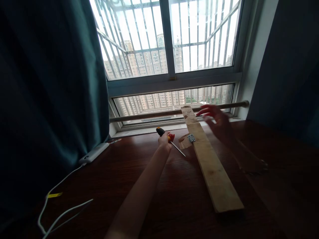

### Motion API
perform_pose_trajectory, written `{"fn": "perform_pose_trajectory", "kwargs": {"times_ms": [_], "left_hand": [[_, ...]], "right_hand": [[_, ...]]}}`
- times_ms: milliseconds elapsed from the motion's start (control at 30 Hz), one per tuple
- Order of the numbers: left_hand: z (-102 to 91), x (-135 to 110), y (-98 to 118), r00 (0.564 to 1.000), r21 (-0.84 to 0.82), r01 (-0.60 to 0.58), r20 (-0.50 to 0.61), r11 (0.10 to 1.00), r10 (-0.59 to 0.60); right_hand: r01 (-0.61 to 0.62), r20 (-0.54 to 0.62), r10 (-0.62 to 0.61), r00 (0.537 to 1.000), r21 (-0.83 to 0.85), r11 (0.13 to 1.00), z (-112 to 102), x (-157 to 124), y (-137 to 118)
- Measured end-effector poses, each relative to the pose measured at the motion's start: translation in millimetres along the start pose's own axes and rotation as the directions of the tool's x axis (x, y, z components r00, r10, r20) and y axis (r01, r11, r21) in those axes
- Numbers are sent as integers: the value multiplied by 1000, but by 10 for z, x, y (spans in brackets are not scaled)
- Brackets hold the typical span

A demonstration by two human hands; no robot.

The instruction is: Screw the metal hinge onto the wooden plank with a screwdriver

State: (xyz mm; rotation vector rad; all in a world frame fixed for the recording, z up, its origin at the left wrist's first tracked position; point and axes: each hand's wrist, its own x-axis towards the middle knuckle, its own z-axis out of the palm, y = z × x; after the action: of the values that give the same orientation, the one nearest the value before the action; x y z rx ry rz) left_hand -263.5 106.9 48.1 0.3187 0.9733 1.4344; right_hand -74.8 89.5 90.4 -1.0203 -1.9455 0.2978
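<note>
A long pale wooden plank [211, 159] lies on the dark wooden table [174, 199], running from the window toward me. A small metal hinge [191, 138] sits at its left edge, joined to a small brown wood piece [184, 142]. My left hand [164, 139] is closed round a screwdriver [171, 142] with a black and orange handle, its shaft pointing toward the hinge. My right hand [215, 119] hovers over the plank's far end, fingers spread, blurred by motion, holding nothing.
A white power strip [94, 152] with white cables [59, 205] lies at the table's left, beside a dark teal curtain [50, 83]. A metal rail [174, 112] runs along the barred window behind the plank.
</note>
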Motion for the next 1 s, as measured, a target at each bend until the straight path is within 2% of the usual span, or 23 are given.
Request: {"fn": "perform_pose_trajectory", "kwargs": {"times_ms": [100, 167, 233, 333, 733, 1000], "left_hand": [[-100, 157, -228, 988, 86, 155, -5, 984, -155], [-161, 223, -354, 967, 149, 252, 4, 956, -255], [-206, 266, -432, 944, 200, 319, 18, 926, -329], [-239, 310, -470, 917, 252, 373, 44, 893, -395], [-237, 363, -368, 900, 328, 385, 74, 862, -430], [-239, 353, -274, 902, 363, 366, 88, 857, -423]], "right_hand": [[91, -61, -97, 993, -93, 991, 171, -360, 197], [125, 14, -124, 992, -149, 981, 332, -491, 358], [115, 107, -96, 990, -185, 976, 460, -541, 489], [97, 143, -66, 988, -228, 969, 537, -535, 579], [109, 157, -72, 985, -247, 963, 520, -492, 598], [45, 137, -20, 990, -179, 983, 499, -439, 595]]}}
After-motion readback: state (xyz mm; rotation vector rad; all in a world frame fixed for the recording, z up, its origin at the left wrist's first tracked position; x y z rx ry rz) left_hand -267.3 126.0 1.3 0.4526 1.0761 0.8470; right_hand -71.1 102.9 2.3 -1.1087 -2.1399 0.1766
